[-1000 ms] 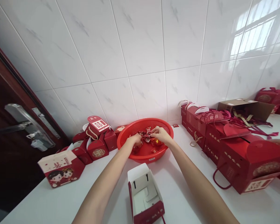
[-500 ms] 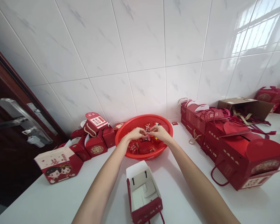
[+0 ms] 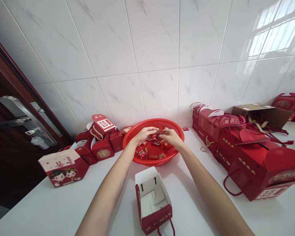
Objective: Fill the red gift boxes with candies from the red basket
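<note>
Both of my hands reach into a red plastic basket (image 3: 135,159) with a perforated wall, which stands against the tiled wall. Red wrapped candies (image 3: 156,141) lie heaped between them. My left hand (image 3: 144,135) is at the heap's left side, its fingers stretched out over the candies. On the right, my right hand (image 3: 171,138) has its fingers spread and bent, with the tips at the candies. Nothing shows clearly gripped in either hand. Between my forearms stands an open red gift box (image 3: 155,218), white inside, with a dark red cord handle; no contents show in it.
Folded red gift boxes (image 3: 102,147) stand left of the basket, near a printed box (image 3: 64,170). A row of larger red boxes (image 3: 245,164) lines the right side. Behind them lies a brown carton (image 3: 263,113) with ribbons. A dark door (image 3: 12,131) is at far left.
My fingers have opened from a pinch on a small red packet and now spread around the heaped candies. The view has shifted slightly.
</note>
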Demonstrator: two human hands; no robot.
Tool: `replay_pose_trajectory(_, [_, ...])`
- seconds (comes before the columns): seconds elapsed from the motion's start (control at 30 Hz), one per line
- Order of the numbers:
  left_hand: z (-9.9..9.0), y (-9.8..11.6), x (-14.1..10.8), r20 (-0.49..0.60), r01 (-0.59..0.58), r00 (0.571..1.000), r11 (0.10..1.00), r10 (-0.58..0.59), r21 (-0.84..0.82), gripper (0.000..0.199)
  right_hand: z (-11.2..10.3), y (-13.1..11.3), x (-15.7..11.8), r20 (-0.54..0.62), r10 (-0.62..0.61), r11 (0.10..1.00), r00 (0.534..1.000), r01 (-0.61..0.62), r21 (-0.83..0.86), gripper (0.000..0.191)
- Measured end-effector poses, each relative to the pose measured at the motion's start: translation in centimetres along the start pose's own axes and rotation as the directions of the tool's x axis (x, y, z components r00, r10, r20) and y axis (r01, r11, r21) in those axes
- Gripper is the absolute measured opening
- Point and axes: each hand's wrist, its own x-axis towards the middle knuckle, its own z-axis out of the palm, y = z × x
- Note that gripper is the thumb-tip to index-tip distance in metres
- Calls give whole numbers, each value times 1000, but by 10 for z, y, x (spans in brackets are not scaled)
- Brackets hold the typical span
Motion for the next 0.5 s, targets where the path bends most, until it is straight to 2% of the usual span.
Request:
replay_pose_trajectory(0.13, [-1, 0, 2, 4, -7, 1000, 998, 7, -61, 30, -1, 0, 1, -42, -16, 999, 999, 18, 46, 10])
replay_pose_trajectory(0.23, [-2, -1, 2, 2, -6, 1000, 998, 6, -67, 34, -1, 1, 2, -69, -34, 997, 997, 38, 64, 10])
replay_pose_trajectory(0.4, [-1, -2, -1, 0, -47, 999, 999, 47, -22, 51, -3, 5, 4, -60, -47, 996, 997, 52, 79, 28])
replay_pose_trajectory(0.5, [0, -2, -1, 1, -96, 995, 995, 96, 11, 54, -4, 7, 5, -38, -53, 994, 998, 57, 88, 43])
